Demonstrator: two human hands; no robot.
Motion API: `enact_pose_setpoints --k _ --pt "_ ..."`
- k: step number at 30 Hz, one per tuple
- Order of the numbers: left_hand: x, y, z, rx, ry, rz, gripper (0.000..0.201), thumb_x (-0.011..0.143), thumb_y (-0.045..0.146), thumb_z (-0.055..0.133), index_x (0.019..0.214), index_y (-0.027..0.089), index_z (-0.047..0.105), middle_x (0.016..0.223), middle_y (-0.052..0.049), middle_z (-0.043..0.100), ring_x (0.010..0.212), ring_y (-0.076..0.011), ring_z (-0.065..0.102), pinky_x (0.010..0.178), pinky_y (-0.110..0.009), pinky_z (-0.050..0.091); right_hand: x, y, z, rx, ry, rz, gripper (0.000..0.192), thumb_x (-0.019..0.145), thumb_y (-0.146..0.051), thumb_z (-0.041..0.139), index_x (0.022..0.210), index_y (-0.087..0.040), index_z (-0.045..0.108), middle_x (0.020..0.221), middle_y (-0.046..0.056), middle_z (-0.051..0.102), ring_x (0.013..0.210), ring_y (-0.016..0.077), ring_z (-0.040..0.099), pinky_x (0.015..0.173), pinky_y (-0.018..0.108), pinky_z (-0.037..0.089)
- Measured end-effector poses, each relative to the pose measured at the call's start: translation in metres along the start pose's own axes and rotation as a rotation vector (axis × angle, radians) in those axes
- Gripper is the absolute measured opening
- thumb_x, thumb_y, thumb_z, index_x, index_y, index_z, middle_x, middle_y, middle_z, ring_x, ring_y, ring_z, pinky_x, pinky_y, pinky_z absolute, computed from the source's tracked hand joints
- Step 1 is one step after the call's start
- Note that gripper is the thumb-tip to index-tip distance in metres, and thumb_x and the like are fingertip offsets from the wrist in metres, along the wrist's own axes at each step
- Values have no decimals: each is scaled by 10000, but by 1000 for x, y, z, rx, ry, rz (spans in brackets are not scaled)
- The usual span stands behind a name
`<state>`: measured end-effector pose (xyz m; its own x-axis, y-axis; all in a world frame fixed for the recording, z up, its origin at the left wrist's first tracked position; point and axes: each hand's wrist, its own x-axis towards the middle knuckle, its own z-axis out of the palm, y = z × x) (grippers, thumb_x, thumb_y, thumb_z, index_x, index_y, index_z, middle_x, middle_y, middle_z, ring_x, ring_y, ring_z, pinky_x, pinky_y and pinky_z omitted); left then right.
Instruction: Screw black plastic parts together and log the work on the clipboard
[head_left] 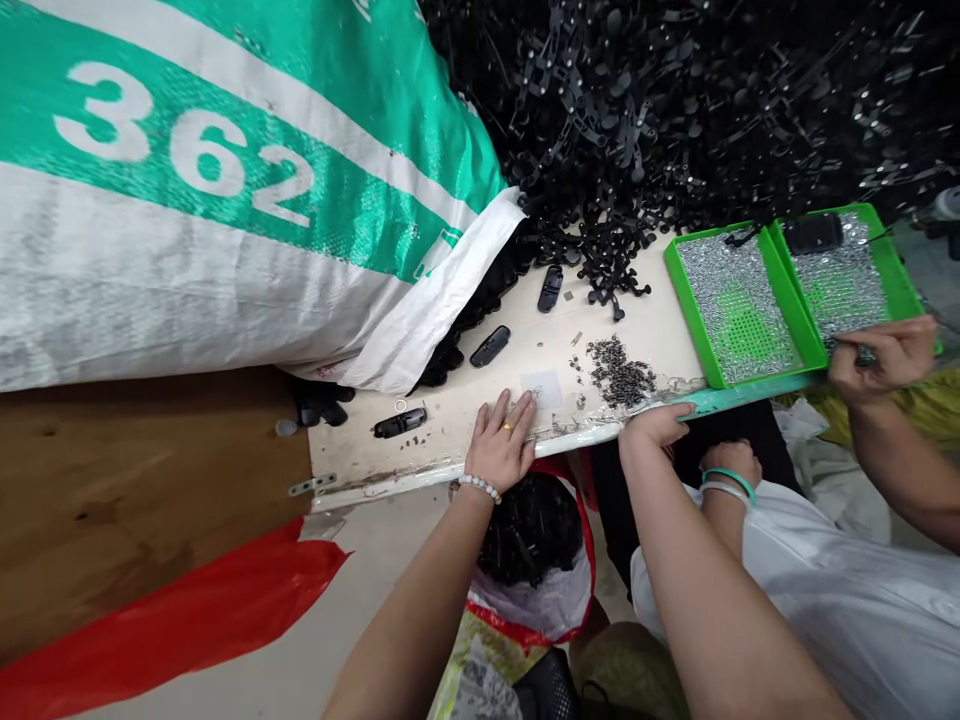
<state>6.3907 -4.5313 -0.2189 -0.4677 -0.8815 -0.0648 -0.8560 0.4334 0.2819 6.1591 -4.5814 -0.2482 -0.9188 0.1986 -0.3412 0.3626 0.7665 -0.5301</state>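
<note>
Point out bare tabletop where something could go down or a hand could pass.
Free: the strip between the left hand and the loose black clips, and the patch between the small dark pile and the green trays. Crowded: the back, under the black parts heap, and the sack mouth.

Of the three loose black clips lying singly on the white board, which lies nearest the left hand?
The black clip by the board's near edge, left of the left hand; the other two lie farther back, toward the sack.
</note>
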Motion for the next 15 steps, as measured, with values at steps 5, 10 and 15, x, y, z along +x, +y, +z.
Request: enact_pose_setpoints --k 5,10,15 --pt "0 0 0 2 -1 6 539 856 292 430 1383 190 380 1454 -52 357 1386 -298 183 1096 -517 158 3 -1 1 57 -4 27 530 923 -488 239 1115 -73 508 1177 202 574 1102 248 573 964 411 446" --pt "0 0 1 18 12 -11 579 843 292 445 1394 144 350 1474 -87 312 1382 -298 197 1092 -506 177 -4 -2 -1 106 -19 26 536 899 -473 244 1109 -51 500 1201 272 540 1152 303 534 981 390 422" --pt "0 -1 3 24 25 -20 519 838 316 457 1320 126 453 1462 -107 340 1374 -310 216 1092 -503 189 -13 -18 -19 174 -227 -57 572 882 -365 46 871 -117 561 1231 329 490 1166 287 529 917 428 422"
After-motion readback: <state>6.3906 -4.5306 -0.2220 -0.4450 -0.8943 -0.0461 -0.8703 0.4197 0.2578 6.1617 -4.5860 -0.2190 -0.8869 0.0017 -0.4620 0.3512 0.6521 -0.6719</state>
